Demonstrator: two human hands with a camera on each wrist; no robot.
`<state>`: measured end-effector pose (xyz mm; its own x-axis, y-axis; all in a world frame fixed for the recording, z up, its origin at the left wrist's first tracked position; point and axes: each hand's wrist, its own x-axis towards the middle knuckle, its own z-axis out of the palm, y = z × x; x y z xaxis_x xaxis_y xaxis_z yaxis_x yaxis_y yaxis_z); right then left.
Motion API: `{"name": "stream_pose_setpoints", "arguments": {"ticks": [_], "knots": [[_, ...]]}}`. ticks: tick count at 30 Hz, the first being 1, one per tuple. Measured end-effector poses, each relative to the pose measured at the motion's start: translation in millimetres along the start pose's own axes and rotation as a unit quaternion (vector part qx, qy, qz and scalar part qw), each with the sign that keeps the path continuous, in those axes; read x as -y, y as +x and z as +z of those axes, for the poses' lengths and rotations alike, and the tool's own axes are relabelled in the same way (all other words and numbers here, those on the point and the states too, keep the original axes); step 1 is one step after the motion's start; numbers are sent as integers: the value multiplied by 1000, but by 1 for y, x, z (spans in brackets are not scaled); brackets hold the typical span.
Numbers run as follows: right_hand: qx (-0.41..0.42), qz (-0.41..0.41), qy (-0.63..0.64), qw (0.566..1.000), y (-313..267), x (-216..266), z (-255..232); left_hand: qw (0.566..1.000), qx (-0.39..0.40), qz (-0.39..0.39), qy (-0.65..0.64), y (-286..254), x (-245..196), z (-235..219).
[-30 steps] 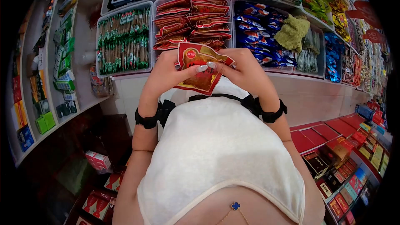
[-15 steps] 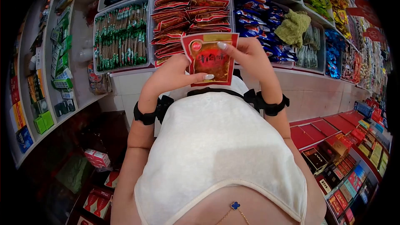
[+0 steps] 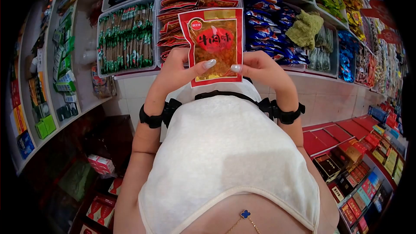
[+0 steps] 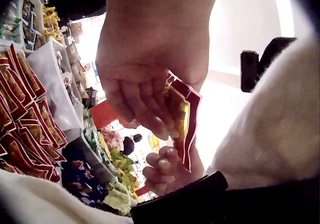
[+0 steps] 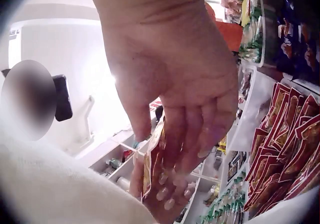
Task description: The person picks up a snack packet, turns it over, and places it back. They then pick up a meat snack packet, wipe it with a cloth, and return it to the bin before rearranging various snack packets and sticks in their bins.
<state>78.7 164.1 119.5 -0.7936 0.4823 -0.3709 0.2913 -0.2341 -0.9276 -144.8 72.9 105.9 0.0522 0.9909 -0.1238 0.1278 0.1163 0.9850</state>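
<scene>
A red-bordered snack packet with a clear golden-brown middle and black lettering stands upright, its front facing me. My left hand pinches its lower left part, thumb on the front and fingers behind. At the lower right edge my right hand pinches it the same way. From the left wrist view the packet appears nearly edge-on, with the left hand's curled fingers at its back. The right wrist view also has the packet edge-on between thumb and fingers.
Behind the packet is a clear bin of similar red packets. Green-and-brown packets fill the bin to its left, blue packets the one to its right, with a crumpled green cloth on top. Shelves line the left side.
The packet went from tilted and bent to upright and flat, and rose in view. My right hand slid from its upper right corner down to the lower right edge.
</scene>
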Motion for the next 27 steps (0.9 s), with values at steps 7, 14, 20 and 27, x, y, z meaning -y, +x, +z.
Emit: {"name": "stream_pose_setpoints", "arguments": {"ticks": [7, 14, 20, 27], "knots": [[12, -22, -73, 997, -1, 0, 2, 1000, -12, -27, -1, -1, -5, -1], [-33, -68, -76, 994, -2, 2, 10, 999, -20, -9, -27, 0, 0, -2], [-34, -104, -79, 991, -2, 1, 12, 999, -18, 7, -27, -2, 0, -4], [-34, -109, -99, 988, -4, 0, 10, 999, -13, 37, 6, -1, -3, -4]]}}
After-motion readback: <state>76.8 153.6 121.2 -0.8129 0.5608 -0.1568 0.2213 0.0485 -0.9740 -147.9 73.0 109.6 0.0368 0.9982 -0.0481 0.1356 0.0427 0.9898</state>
